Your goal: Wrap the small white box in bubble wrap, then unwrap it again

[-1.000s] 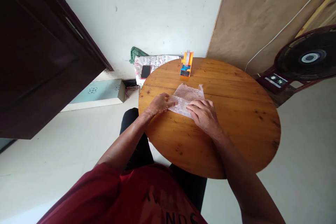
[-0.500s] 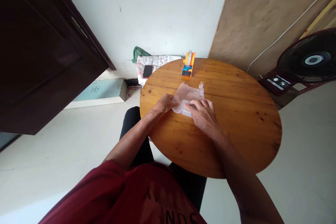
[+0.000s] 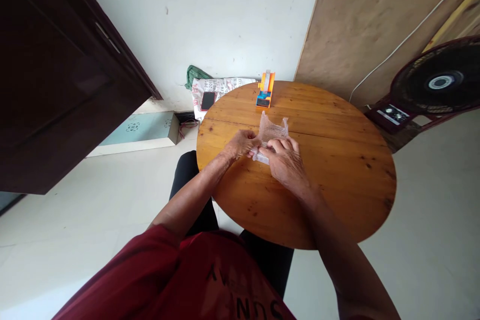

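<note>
A piece of clear bubble wrap [image 3: 272,131] lies on the round wooden table [image 3: 337,160], its left side folded inward and its far corners sticking up. My left hand [image 3: 242,145] grips the folded left edge with bent fingers. On the near right part of the wrap, my right hand [image 3: 284,157] presses with curled fingers and thumb. Between the two hands the wrap is bunched into a flat bundle; whether anything lies inside, I cannot tell. Beyond the wrap stands an orange and blue tape dispenser [image 3: 265,91], a strip of tape rising from it.
Behind the table's left edge, a dark phone [image 3: 207,101] rests on a printed white sack [image 3: 225,85] by a green bag [image 3: 195,75]. A black round fan [image 3: 442,80] stands at the right. A pale blue box [image 3: 135,130] is on the floor near the dark door [image 3: 67,70].
My left hand has moved inward to the right, folding the left side of the bubble wrap over. The wrap looks narrower now. My right hand stays on it.
</note>
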`<state>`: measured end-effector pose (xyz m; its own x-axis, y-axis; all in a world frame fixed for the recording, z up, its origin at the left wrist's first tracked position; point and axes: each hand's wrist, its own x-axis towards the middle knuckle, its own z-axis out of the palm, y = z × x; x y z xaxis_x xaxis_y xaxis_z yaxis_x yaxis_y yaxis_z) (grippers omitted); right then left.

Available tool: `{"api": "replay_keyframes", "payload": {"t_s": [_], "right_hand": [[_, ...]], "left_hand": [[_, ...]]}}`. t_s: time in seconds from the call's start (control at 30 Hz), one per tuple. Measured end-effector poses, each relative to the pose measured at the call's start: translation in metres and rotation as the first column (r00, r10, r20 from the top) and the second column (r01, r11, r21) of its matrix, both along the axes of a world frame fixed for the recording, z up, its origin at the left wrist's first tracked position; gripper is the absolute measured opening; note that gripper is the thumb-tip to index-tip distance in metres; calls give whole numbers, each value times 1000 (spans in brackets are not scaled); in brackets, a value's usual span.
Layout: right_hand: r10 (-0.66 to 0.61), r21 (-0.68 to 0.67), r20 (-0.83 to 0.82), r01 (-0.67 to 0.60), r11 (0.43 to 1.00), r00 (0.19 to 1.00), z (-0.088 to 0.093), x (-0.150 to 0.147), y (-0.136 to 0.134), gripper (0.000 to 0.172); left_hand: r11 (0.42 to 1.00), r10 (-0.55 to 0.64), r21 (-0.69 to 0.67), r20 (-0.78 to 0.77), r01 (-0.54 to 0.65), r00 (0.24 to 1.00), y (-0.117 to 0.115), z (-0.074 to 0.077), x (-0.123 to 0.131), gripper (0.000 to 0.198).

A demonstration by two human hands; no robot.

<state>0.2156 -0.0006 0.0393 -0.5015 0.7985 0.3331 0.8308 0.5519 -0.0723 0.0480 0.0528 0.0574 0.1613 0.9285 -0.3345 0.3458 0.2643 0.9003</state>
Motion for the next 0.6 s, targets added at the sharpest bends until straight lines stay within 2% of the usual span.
{"api": "replay_keyframes", "payload": {"t_s": [0.2,0.33,0.5,0.6], "right_hand": [[-51,-45,-185,44,998,981,3,1,1,27],[-55,-62,-216,42,997,975,3,3,3,25],[-62,-60,-207,50,997,976,3,5,3,35],[-60,-51,-221,50,997,974,1,6,4,37]], "left_hand": [[999,-32,-5,14,32,999,-2,8,4,22],[998,-59,-4,-11,59,998,-3,11,5,20],[982,-152,90,-127,164,980,-5,15,8,16],[966,-233,77,-142,245,962,-4,18,5,13]]}}
